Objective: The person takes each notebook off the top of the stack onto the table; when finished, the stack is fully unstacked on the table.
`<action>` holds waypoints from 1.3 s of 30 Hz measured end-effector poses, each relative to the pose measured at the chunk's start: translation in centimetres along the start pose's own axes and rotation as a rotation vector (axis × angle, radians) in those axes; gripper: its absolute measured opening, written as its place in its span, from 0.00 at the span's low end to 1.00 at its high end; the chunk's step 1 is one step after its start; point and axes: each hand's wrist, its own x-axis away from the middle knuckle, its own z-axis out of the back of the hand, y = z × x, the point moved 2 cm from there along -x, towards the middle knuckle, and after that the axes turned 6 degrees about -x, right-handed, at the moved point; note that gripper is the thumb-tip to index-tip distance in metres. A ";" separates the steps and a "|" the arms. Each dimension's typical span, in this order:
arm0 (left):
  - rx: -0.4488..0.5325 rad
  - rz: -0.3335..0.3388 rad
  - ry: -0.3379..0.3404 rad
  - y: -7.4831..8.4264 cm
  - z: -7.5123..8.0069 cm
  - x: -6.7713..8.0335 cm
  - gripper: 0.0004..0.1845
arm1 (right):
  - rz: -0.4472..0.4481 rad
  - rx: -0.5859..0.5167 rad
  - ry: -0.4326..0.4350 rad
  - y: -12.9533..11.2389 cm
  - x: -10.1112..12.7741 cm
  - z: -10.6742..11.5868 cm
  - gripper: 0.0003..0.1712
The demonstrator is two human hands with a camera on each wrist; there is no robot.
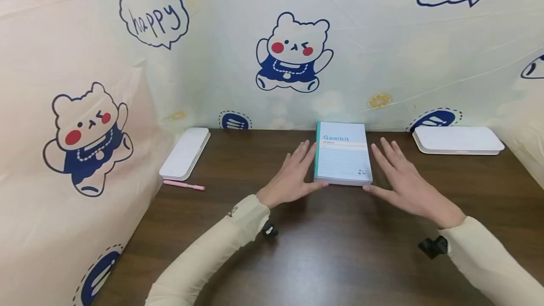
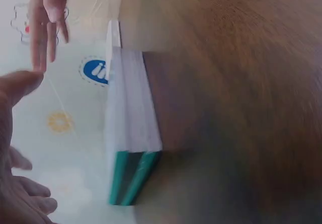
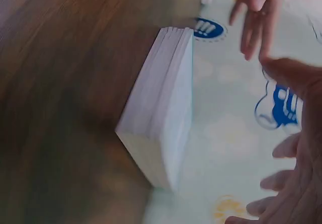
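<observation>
A small stack of notebooks (image 1: 344, 157) lies at the back of the table, the top one with a pale blue cover reading "Gambit". Teal spines show on the stack (image 2: 135, 176) in the left wrist view; white page edges (image 3: 151, 88) face the right wrist camera. To its left, my left hand (image 1: 293, 176) has its fingers spread, its thumb near the front corner. My right hand (image 1: 401, 181) mirrors it on the other side, fingers apart and straight. Both wrist views show the hands off to the side of the notebooks, gripping nothing.
A white case (image 1: 185, 153) sits at the back left, with a pink pen (image 1: 184, 185) just in front of it. Another white case (image 1: 459, 140) lies at the back right. A printed cloth (image 1: 365, 22) hangs behind the brown table (image 1: 306, 263) and along its left side.
</observation>
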 end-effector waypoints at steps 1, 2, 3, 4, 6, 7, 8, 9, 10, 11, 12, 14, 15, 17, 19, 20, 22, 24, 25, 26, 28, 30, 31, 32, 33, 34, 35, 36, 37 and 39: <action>0.064 0.025 0.008 -0.1 -0.5 -0.4 0.53 | -0.032 -0.035 -0.006 0.4 -0.3 -0.4 0.54; 0.120 0.050 0.013 -0.2 -1.0 -0.9 0.54 | -0.064 -0.067 -0.016 0.8 -0.6 -0.9 0.54; 0.171 0.071 0.016 -0.4 -1.6 -1.4 0.55 | -0.093 -0.094 -0.030 1.3 -1.0 -1.5 0.55; 0.222 0.091 0.018 -0.5 -2.2 -1.9 0.56 | -0.116 -0.120 -0.044 1.7 -1.4 -2.0 0.56; 0.296 0.127 0.020 -0.8 -3.4 -2.8 0.61 | -0.154 -0.159 -0.071 2.5 -2.2 -3.1 0.57; 0.324 0.134 0.025 -0.8 -4.0 -3.3 0.62 | -0.166 -0.178 -0.084 2.8 -2.5 -3.6 0.58; 0.347 0.133 0.034 -0.9 -4.6 -3.7 0.64 | -0.176 -0.187 -0.089 3.0 -2.9 -4.0 0.58; 0.367 0.129 0.044 -0.9 -5.1 -4.1 0.65 | -0.185 -0.195 -0.093 3.2 -3.1 -4.4 0.58; 0.384 0.126 0.050 -1.0 -5.7 -4.4 0.65 | -0.189 -0.204 -0.094 3.4 -3.4 -4.8 0.58; 0.393 0.121 0.052 -1.0 -6.2 -4.7 0.65 | -0.192 -0.210 -0.093 3.5 -3.6 -5.1 0.58; 0.407 0.108 0.058 -1.0 -6.7 -5.0 0.64 | -0.190 -0.211 -0.092 3.6 -3.8 -5.4 0.58; 0.429 0.100 0.062 -1.1 -7.5 -5.4 0.63 | -0.167 -0.219 -0.079 3.7 -4.0 -5.8 0.56; 0.438 0.102 0.061 -1.1 -7.9 -5.5 0.63 | -0.152 -0.220 -0.073 3.8 -4.1 -5.9 0.55; 0.454 0.112 0.061 -1.2 -8.3 -5.6 0.63 | -0.116 -0.217 -0.060 3.8 -4.2 -6.1 0.52; 0.454 0.125 0.067 -1.3 -8.6 -5.6 0.64 | -0.092 -0.212 -0.051 3.9 -4.3 -6.1 0.49; 0.454 0.127 0.071 -1.3 -8.6 -5.6 0.64 | -0.089 -0.207 -0.050 3.9 -4.3 -6.1 0.49; 0.451 0.128 0.075 -1.3 -8.7 -5.8 0.64 | -0.093 -0.206 -0.055 4.1 -4.3 -6.1 0.48; 0.439 0.121 0.075 -1.2 -8.7 -5.9 0.64 | -0.108 -0.211 -0.063 4.3 -4.3 -6.1 0.48; 0.437 0.119 0.074 -1.2 -8.7 -6.0 0.64 | -0.110 -0.209 -0.066 4.3 -4.3 -6.1 0.47; 0.435 0.114 0.077 -1.2 -8.6 -6.0 0.64 | -0.111 -0.206 -0.071 4.4 -4.3 -6.1 0.47; 0.432 0.112 0.082 -1.3 -8.7 -6.0 0.64 | -0.098 -0.192 -0.075 4.5 -4.2 -5.9 0.47; 0.432 0.111 0.084 -1.2 -8.8 -6.1 0.64 | -0.087 -0.174 -0.080 4.6 -4.0 -5.7 0.46; 0.432 0.116 0.083 -1.2 -8.8 -6.1 0.64 | -0.081 -0.165 -0.082 4.6 -3.9 -5.5 0.45; 0.433 0.125 0.078 -1.2 -8.8 -6.1 0.63 | -0.077 -0.157 -0.085 4.7 -3.8 -5.3 0.45; 0.433 0.136 0.071 -1.2 -8.9 -6.1 0.63 | -0.073 -0.151 -0.088 4.8 -3.8 -5.2 0.45; 0.430 0.147 0.062 -1.1 -8.9 -6.1 0.63 | -0.078 -0.152 -0.092 4.9 -3.7 -5.0 0.45; 0.426 0.159 0.053 -1.1 -8.9 -6.1 0.63 | -0.082 -0.153 -0.093 5.0 -3.6 -4.9 0.45; 0.424 0.167 0.047 -1.1 -8.8 -6.0 0.63 | -0.086 -0.159 -0.092 5.1 -3.6 -4.7 0.45; 0.422 0.174 0.041 -1.1 -8.8 -6.0 0.63 | -0.097 -0.170 -0.093 5.3 -3.6 -4.7 0.45; 0.417 0.190 0.038 -1.3 -8.8 -5.6 0.64 | -0.129 -0.206 -0.089 5.5 -3.7 -4.6 0.45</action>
